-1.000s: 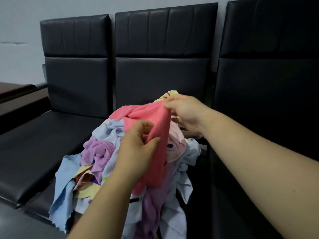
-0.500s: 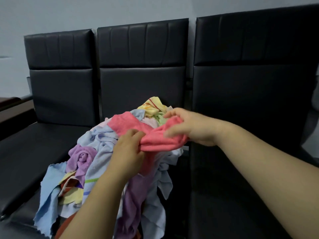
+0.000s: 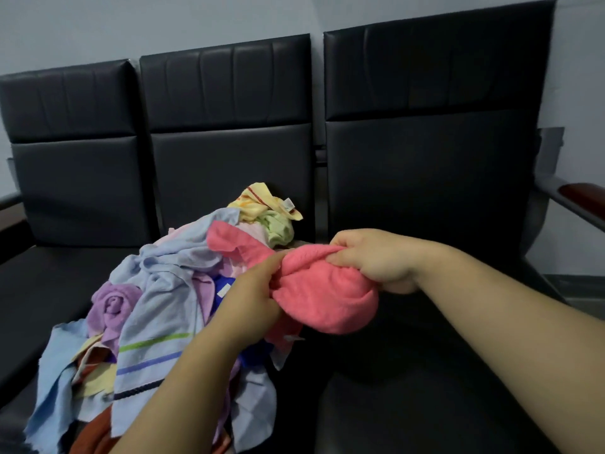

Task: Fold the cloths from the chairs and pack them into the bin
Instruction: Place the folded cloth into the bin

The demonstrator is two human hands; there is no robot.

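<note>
A row of three black padded chairs (image 3: 425, 191) bore everything. The heap of cloths (image 3: 157, 316) (blue, lilac, yellow, green, rust) lay on the middle seat, left of and beyond the left hand (image 3: 248, 296); the right hand (image 3: 373, 260) hung above the neighbouring seat.

Pale grey wall (image 3: 163, 24), reddish wooden armrest (image 3: 582, 191) (at far right)

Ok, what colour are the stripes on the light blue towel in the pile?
Green, violet-blue and dark navy, running across the light blue towel; seen best in the head view.
</note>
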